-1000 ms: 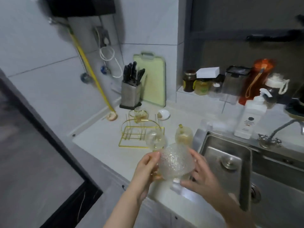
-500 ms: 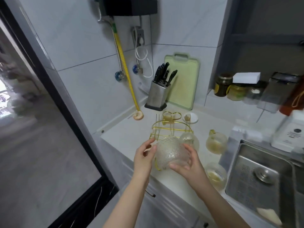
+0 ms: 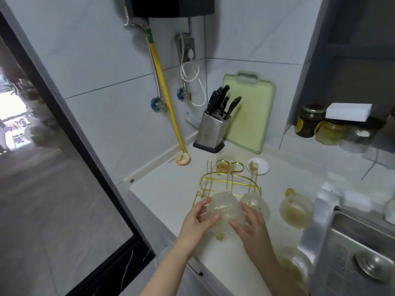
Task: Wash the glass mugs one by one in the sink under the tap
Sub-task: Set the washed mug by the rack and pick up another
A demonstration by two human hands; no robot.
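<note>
Now | left hand (image 3: 197, 218), right hand (image 3: 251, 224) clasp upturned mug (image 3: 224, 207) (empty) | rack (image 3: 229, 184) beneath

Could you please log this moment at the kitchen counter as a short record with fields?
held item: textured glass mug, upside down over the gold rack's near end
left hand: fingers curled round the mug's left side
right hand: fingers on the mug's right side
gold drying rack: on the white counter, one inverted mug at its right
mugs waiting: two holding yellowish liquid, beside the sink
behind: knife block, green cutting board
</note>
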